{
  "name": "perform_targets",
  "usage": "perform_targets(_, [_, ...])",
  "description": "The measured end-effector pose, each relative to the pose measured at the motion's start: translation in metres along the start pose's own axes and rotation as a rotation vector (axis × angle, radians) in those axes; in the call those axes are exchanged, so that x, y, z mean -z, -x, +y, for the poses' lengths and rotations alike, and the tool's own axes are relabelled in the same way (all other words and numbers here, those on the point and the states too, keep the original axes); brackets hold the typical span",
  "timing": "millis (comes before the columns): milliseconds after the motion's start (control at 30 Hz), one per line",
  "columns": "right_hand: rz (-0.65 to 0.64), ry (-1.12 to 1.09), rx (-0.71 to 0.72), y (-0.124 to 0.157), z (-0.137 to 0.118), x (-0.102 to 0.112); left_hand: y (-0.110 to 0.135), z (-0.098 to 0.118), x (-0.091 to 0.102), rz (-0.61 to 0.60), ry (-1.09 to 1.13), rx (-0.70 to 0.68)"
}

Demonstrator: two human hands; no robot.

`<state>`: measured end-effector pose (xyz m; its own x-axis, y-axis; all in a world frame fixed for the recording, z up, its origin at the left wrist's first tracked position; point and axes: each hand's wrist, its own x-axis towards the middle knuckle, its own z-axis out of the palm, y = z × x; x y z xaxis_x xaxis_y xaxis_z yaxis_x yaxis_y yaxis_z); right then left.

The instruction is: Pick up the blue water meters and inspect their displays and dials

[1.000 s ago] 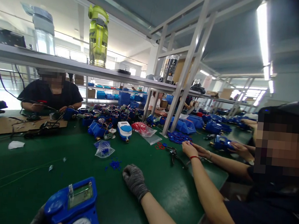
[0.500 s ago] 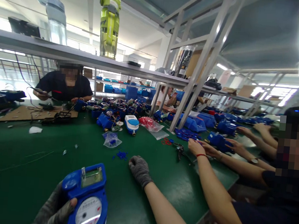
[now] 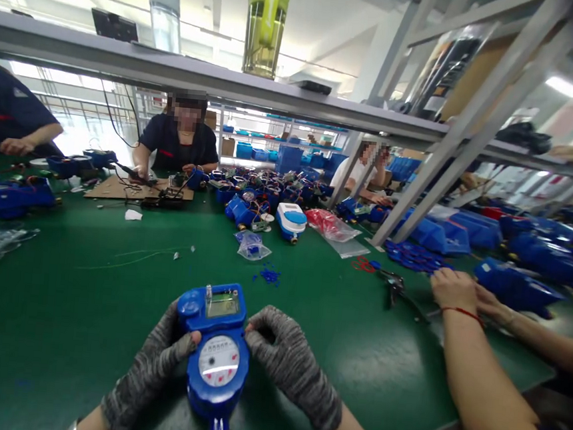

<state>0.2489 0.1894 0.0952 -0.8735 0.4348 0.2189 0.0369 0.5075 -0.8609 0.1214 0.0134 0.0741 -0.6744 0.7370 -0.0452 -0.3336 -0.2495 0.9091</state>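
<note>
A blue water meter (image 3: pixel 217 353) with a small screen and a round dial lies on the green table (image 3: pixel 80 331) right in front of me, a brass fitting at its near end. My left hand (image 3: pixel 153 367), in a grey knit glove, grips its left side with the thumb on the dial rim. My gloved right hand (image 3: pixel 290 366) curls against the meter's right side.
A co-worker's bare arms (image 3: pixel 479 359) reach in from the right, beside pliers (image 3: pixel 395 288). Farther back lie a plastic bag (image 3: pixel 252 245), a white-and-blue meter (image 3: pixel 290 221), a red bag (image 3: pixel 330 224), blue meter parts and bins. People sit across, under a metal shelf (image 3: pixel 227 86).
My view swung left and down. The meter moved to the middle of the table in front of me, and my right hand came back from the table to its right side.
</note>
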Motion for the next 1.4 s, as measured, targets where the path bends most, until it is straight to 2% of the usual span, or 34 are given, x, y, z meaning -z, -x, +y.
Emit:
perform_targets(133, [0.020, 0.111, 0.019, -0.007, -0.007, -0.002, 0.001, 0.003, 0.000, 0.012, -0.022, -0.002])
perform_targets(367, [0.034, 0.428, 0.107, -0.010, -0.017, -0.001, -0.001, 0.002, 0.002, 0.014, -0.088, -0.011])
perform_targets(500, [-0.058, 0.589, 0.273, -0.002, -0.023, 0.008, -0.002, 0.001, 0.005, 0.002, -0.102, -0.006])
perform_targets(600, [-0.121, 0.647, 0.328, 0.008, -0.024, 0.014, -0.002, 0.000, 0.009, -0.025, -0.078, 0.012])
perform_targets(800, [-0.056, 0.725, 0.306, 0.021, -0.015, 0.003, -0.005, -0.001, 0.009, 0.008, -0.025, 0.039])
perform_targets(933, [-0.051, 0.614, 0.185, 0.027, -0.014, -0.005, -0.004, 0.001, 0.007, -0.002, -0.025, 0.038])
perform_targets(1033, [-0.082, 0.502, 0.132, 0.023, -0.013, 0.001, -0.001, 0.003, 0.005, -0.006, -0.036, 0.037])
perform_targets(1100, [-0.146, 0.359, 0.143, 0.009, 0.000, 0.011, 0.000, 0.004, 0.004, 0.008, -0.039, 0.024])
perform_targets(1133, [-0.127, 0.288, 0.137, -0.002, 0.013, 0.018, 0.001, 0.004, 0.004, 0.019, -0.035, 0.019])
perform_targets(1167, [-0.086, 0.230, 0.122, -0.016, 0.030, 0.025, 0.001, 0.003, 0.004, 0.027, -0.028, 0.019])
perform_targets(1233, [0.197, 0.234, 0.004, -0.046, 0.072, 0.039, 0.000, 0.001, 0.006, 0.030, -0.008, 0.029])
perform_targets(1267, [0.284, 0.276, -0.071, -0.061, 0.094, 0.045, -0.001, -0.001, 0.007, 0.021, 0.002, 0.039])
perform_targets(1333, [0.307, 0.329, -0.172, -0.084, 0.130, 0.054, -0.004, -0.004, 0.008, 0.018, 0.022, 0.045])
perform_targets(1400, [0.281, 0.367, -0.212, -0.096, 0.150, 0.056, -0.005, -0.006, 0.008, 0.039, 0.039, 0.060])
